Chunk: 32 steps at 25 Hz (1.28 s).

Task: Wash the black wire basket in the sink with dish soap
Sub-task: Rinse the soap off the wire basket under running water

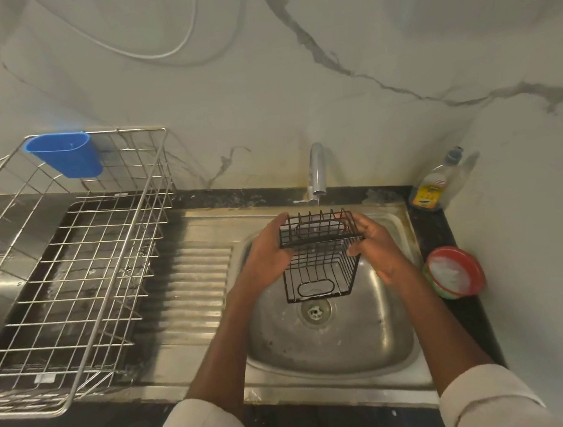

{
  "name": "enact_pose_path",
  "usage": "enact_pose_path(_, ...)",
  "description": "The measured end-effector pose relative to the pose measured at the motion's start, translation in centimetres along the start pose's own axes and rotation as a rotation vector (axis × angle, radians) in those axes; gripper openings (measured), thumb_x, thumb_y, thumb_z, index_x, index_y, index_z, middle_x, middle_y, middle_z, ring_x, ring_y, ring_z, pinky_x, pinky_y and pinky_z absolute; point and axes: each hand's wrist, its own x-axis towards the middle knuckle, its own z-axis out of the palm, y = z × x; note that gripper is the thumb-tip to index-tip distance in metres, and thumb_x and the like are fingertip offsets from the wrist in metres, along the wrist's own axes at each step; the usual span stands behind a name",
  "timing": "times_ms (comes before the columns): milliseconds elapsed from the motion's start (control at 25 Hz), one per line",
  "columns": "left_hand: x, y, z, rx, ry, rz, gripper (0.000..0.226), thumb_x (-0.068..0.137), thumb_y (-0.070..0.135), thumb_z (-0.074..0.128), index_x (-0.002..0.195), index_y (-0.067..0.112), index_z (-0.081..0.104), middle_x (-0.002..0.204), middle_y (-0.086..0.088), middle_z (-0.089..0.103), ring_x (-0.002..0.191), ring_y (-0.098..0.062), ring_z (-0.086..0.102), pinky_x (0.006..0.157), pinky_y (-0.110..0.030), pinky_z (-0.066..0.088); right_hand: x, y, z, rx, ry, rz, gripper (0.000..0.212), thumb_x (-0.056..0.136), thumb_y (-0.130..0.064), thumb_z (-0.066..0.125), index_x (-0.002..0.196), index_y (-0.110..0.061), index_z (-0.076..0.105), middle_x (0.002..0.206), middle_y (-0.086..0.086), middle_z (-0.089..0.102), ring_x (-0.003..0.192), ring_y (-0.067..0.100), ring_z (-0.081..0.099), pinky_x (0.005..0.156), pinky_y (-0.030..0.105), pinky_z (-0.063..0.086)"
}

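The black wire basket (319, 261) hangs tilted on its side over the steel sink (371, 335), just below the tap (316, 172). My left hand (266, 252) grips its left side, fingers curled over the top rim. My right hand (375, 242) holds its right side, fingers wrapped round the rim corner. A dish soap bottle (437, 184) stands on the counter at the back right corner, away from both hands.
A red and green bowl (456, 272) with white matter sits on the counter right of the sink. A steel dish rack (68, 268) with a blue cup holder (64, 153) fills the left drainboard. The drain (315, 311) lies beneath the basket.
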Motion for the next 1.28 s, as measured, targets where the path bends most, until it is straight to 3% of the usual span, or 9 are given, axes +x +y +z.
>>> enact_pose_path(120, 1.7, -0.3, 0.8, -0.055, -0.012, 0.021, 0.071, 0.096, -0.011, 0.060, 0.154, 0.028, 0.050, 0.147, 0.004, 0.064, 0.133, -0.015, 0.063, 0.108, -0.036, 0.056, -1.1, 0.1, -0.7, 0.026, 0.066, -0.010, 0.096, 0.072, 0.022, 0.068, 0.150, -0.030, 0.051, 0.140, -0.010, 0.062, 0.131, 0.016, 0.058, 0.100, 0.044, 0.057)
enact_pose_path(280, 4.4, 0.9, 2.4, -0.142, -0.034, 0.028, 0.062, 0.097, -0.016, 0.056, 0.148, 0.020, 0.057, 0.132, -0.004, 0.074, 0.106, -0.014, 0.075, 0.093, -0.034, 0.063, -2.4, 0.3, -1.5, 0.055, 0.189, 0.015, 0.095, 0.069, 0.018, 0.077, 0.144, -0.034, 0.051, 0.131, -0.010, 0.064, 0.118, 0.018, 0.066, 0.095, 0.047, 0.060)
enact_pose_path(400, 6.5, 2.1, 3.5, -0.126, -0.084, 0.058, 0.048, 0.101, -0.013, 0.055, 0.143, 0.009, 0.063, 0.133, -0.006, 0.071, 0.100, -0.004, 0.070, 0.086, -0.015, 0.059, -3.0, 0.8, -1.6, -0.054, 0.291, 0.003, 0.095, 0.061, 0.002, 0.089, 0.140, -0.036, 0.049, 0.130, -0.009, 0.064, 0.119, 0.019, 0.066, 0.098, 0.047, 0.058)
enact_pose_path(480, 7.9, 2.6, 4.0, -0.116, -0.108, 0.049, 0.041, 0.101, -0.009, 0.059, 0.138, 0.007, 0.067, 0.133, -0.003, 0.070, 0.097, 0.002, 0.066, 0.079, -0.007, 0.054, -3.3, 0.9, -1.6, -0.103, 0.380, -0.017, 0.093, 0.062, -0.002, 0.091, 0.141, -0.026, 0.049, 0.129, -0.006, 0.065, 0.116, 0.014, 0.066, 0.095, 0.031, 0.058)
enact_pose_path(560, 9.0, 2.7, 4.3, -0.145, -0.103, 0.036, 0.036, 0.099, -0.005, 0.065, 0.132, 0.009, 0.072, 0.127, 0.001, 0.071, 0.097, 0.004, 0.065, 0.088, -0.013, 0.056, -3.7, 0.5, -1.3, -0.101, 0.457, -0.044, 0.086, 0.066, 0.001, 0.090, 0.140, -0.016, 0.050, 0.125, -0.003, 0.064, 0.109, 0.009, 0.065, 0.081, 0.008, 0.049)
enact_pose_path(640, 9.5, 2.4, 4.6, -0.160, -0.116, 0.033, 0.031, 0.101, -0.002, 0.065, 0.127, 0.010, 0.074, 0.118, 0.002, 0.073, 0.098, 0.004, 0.065, 0.095, -0.019, 0.054, -3.6, 0.5, -0.9, -0.134, 0.519, -0.073, 0.079, 0.066, -0.001, 0.091, 0.133, -0.016, 0.053, 0.122, -0.004, 0.061, 0.104, 0.006, 0.063, 0.075, 0.003, 0.044)
enact_pose_path(840, 9.1, -0.9, 5.6, -0.213, -0.171, -0.076, 0.027, 0.106, 0.013, 0.062, 0.115, 0.034, 0.075, 0.117, 0.006, 0.077, 0.115, -0.013, 0.068, 0.106, -0.037, 0.049, -3.1, 0.9, 0.4, -0.299, 0.414, -0.066, 0.088, 0.049, -0.032, 0.089, 0.127, -0.026, 0.048, 0.123, 0.001, 0.058, 0.107, 0.014, 0.065, 0.087, 0.040, 0.062)
enact_pose_path(1160, 11.0, -1.4, 6.5, -0.127, -0.185, -0.055, 0.041, 0.095, -0.012, 0.061, 0.122, 0.016, 0.074, 0.117, -0.003, 0.076, 0.113, -0.027, 0.071, 0.095, -0.043, 0.059, -3.1, 1.5, -0.2, -0.204, 0.530, -0.048, 0.085, 0.063, -0.018, 0.097, 0.130, -0.016, 0.045, 0.121, 0.004, 0.049, 0.107, 0.016, 0.055, 0.081, 0.022, 0.051)
enact_pose_path(1280, 11.3, -1.6, 6.3, -0.098, -0.141, -0.053, 0.042, 0.093, -0.014, 0.064, 0.121, 0.015, 0.075, 0.114, 0.001, 0.077, 0.111, -0.021, 0.071, 0.094, -0.038, 0.058, -3.6, 1.7, -0.3, -0.199, 0.502, -0.123, 0.080, 0.060, -0.028, 0.096, 0.119, -0.034, 0.042, 0.116, 0.005, 0.051, 0.106, 0.022, 0.059, 0.087, 0.040, 0.058)
